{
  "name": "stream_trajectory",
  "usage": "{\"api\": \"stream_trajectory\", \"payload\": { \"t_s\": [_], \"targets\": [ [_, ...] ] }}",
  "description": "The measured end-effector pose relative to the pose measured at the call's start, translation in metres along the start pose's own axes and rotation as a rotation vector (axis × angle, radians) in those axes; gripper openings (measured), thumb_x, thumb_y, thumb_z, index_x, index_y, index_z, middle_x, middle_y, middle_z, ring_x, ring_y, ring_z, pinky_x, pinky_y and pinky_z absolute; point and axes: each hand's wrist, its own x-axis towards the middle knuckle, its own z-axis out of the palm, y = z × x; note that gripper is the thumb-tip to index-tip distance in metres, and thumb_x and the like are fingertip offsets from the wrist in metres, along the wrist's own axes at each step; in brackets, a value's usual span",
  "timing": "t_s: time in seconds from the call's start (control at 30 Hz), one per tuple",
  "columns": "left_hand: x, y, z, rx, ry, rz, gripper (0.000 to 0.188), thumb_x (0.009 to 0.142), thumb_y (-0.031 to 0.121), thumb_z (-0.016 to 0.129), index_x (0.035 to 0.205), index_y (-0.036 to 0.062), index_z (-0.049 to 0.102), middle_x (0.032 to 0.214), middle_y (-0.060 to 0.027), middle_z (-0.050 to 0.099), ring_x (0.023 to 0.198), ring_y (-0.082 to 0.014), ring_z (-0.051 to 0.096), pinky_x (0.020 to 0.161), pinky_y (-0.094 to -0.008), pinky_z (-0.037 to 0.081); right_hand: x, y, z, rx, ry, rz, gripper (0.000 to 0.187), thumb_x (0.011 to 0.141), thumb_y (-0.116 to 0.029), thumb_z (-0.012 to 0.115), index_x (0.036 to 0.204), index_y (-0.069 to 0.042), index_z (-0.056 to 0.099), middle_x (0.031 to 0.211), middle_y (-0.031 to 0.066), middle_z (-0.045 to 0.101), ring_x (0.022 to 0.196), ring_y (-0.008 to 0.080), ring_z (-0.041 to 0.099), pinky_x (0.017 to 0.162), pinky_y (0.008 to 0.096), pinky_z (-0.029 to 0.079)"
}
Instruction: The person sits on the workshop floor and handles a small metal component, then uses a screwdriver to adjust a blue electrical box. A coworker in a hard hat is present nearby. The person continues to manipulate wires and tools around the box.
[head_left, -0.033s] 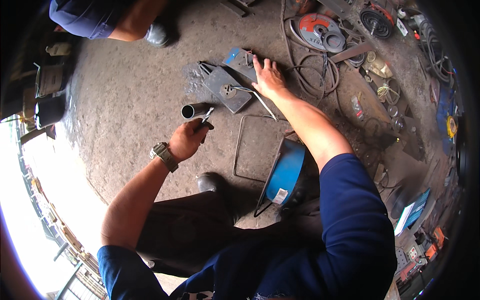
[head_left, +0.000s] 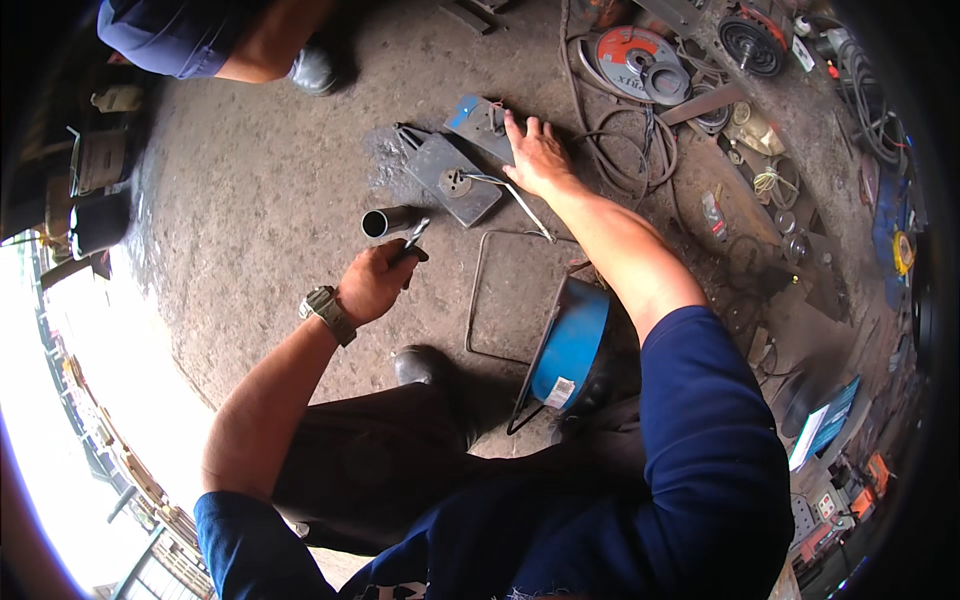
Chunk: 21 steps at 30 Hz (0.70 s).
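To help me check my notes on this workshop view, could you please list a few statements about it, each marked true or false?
1. The left hand grips a silvery-ended tool. True.
2. The wristwatch is on the right wrist. False: the wristwatch is on the left wrist.
3. The right hand is at the grey plate with a blue patch. True.
4. The blue round-sided object lies farther from the wearer than that plate. False: it lies nearer.
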Motion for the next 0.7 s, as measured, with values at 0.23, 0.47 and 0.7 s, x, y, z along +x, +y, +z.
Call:
{"api": "stream_trajectory", "payload": {
  "t_s": [0.23,0.47,0.7],
  "targets": [
    [0.001,0.022,0.004,0.027,-0.085,0.062,0.026,0.099,0.025,0.059,0.113,0.0053,0.068,0.075,-0.0066,0.066,0.069,-0.0170,0.063,0.066,-0.0346,0.050,0.007,0.013,-0.002,0.555,-0.120,0.201,0.101,0.075,-0.046,0.082,0.156,-0.011,0.033,0.158,0.0310,0.029,0.144,0.0416,0.037,0.116,0.0433,0.038],
    [0.011,0.024,0.003,0.044,-0.078,0.108,0.026,0.099,0.025,0.059,0.113,0.0049,0.068,0.075,-0.0070,0.067,0.069,-0.0175,0.063,0.067,-0.0345,0.051,0.013,0.025,-0.012,1.331,-0.026,0.446,0.050,0.085,-0.054,0.071,0.113,-0.014,0.067,0.100,0.0011,0.067,0.086,0.0141,0.061,0.067,0.0323,0.048],
    [0.010,0.020,0.000,0.031,-0.083,0.081,0.029,0.099,0.028,0.059,0.109,0.0027,0.067,0.077,-0.0092,0.068,0.072,-0.0217,0.066,0.070,-0.0378,0.052,0.021,0.047,-0.036,1.360,-0.099,0.512,0.059,0.085,-0.068,0.063,0.118,-0.020,0.064,0.096,0.0004,0.068,0.083,0.0152,0.060,0.064,0.0353,0.043]
  ]
}}
